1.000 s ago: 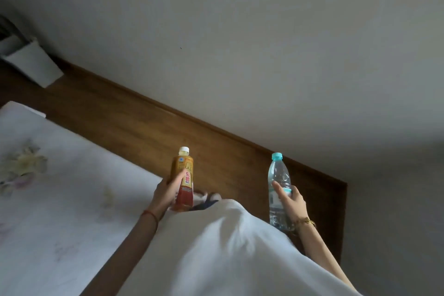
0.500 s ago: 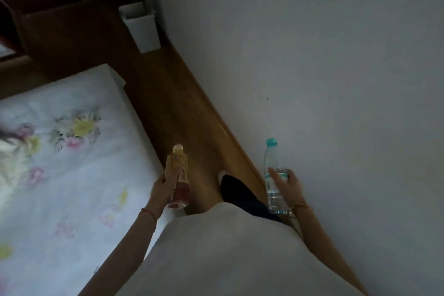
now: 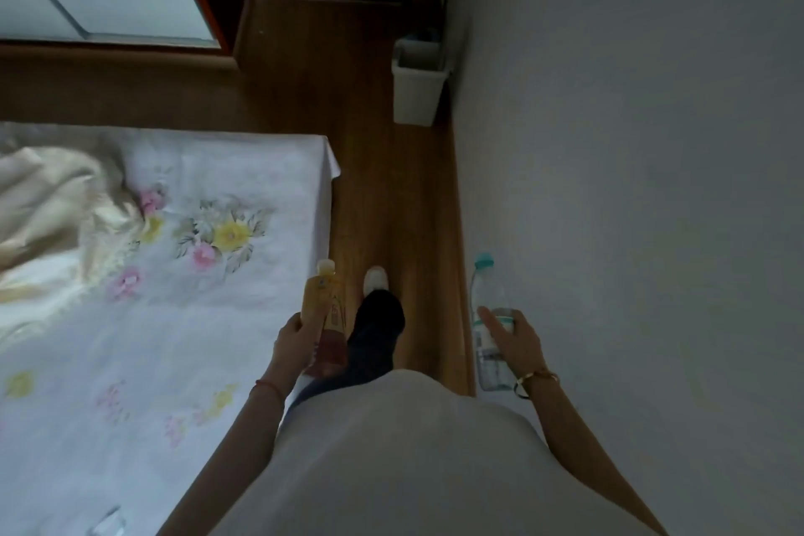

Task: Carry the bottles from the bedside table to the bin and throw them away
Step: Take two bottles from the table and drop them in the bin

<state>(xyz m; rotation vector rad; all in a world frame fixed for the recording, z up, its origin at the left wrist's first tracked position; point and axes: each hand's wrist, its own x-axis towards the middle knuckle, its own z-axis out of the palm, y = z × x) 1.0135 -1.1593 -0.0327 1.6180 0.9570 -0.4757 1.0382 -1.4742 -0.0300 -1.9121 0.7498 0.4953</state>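
The left hand (image 3: pixel 292 336) was wrapped round the orange tea bottle (image 3: pixel 327 317), near the bed (image 3: pixel 182 283) edge — the right hand (image 3: pixel 517 337) gripped the clear water bottle (image 3: pixel 489 326) by the wall. Far ahead on the floor stood the white bin (image 3: pixel 415 94) — something blue inside, hard to make out.

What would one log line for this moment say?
left hand: orange tea bottle | right hand: clear water bottle | white bin: ahead

Tea bottle (image 3: pixel 327 309) label blurred, water bottle (image 3: pixel 489 331) label illegible, no readable text
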